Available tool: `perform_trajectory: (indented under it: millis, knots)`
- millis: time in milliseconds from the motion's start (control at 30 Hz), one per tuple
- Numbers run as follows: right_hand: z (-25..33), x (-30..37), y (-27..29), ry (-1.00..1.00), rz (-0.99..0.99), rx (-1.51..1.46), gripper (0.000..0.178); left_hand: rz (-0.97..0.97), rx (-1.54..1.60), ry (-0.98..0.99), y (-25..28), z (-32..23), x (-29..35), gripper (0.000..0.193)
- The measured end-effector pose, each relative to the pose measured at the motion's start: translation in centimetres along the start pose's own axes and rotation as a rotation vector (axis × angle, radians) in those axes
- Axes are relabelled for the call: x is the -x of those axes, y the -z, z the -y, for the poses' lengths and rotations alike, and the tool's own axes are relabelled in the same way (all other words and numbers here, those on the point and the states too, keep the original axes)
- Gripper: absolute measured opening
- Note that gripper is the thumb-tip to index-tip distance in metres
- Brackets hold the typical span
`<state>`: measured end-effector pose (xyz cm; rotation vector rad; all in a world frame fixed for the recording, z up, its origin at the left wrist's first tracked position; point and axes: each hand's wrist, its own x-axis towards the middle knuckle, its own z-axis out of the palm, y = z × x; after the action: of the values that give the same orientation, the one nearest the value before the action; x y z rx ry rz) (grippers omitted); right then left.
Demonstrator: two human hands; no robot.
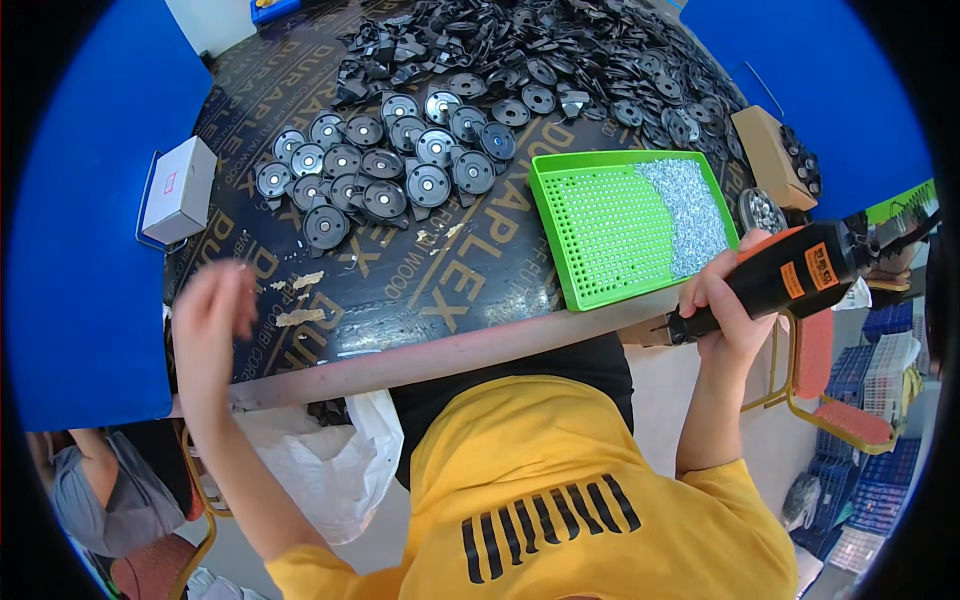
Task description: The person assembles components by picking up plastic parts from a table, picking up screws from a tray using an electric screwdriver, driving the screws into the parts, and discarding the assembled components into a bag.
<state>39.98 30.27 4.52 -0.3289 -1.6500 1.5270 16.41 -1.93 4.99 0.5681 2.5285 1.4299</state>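
My right hand [728, 305] is wrapped round a black electric screwdriver [790, 275] with orange labels, held over the right part of the table's front edge. Its narrow tip points left. Beside it on the table lies a green perforated tray [557, 245] with small silvery screws [688, 215] heaped at its right side. My left hand [215, 305] hangs over the table's left end, smeared by motion, so I cannot see whether it holds anything. Beyond it, a cluster of black round parts with metal discs [383, 162] lies on the dark table.
A large heap of loose black round parts [600, 60] covers the table's far side. A white box [180, 190] stands at the left, a brown carton [775, 155] at the right. Under the front edge hangs a white plastic bag [335, 480]. Another person [120, 490] sits at the lower left.
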Motion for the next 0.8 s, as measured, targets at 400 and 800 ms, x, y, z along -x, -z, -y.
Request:
perform_trajectory:
  millis: [400, 800]
  knots:
    - [-0.2, -0.3, -0.1, -0.023, -0.002, -0.043, 0.037, -0.063, -0.254, 0.201, -0.3, 5.3, -12.6, 0.025]
    - [2.7, -3.5, -0.9, 0.224, 0.215, -0.397, 0.04, 0.278, 0.895, 0.211, -10.8, -4.0, 1.3, 0.019]
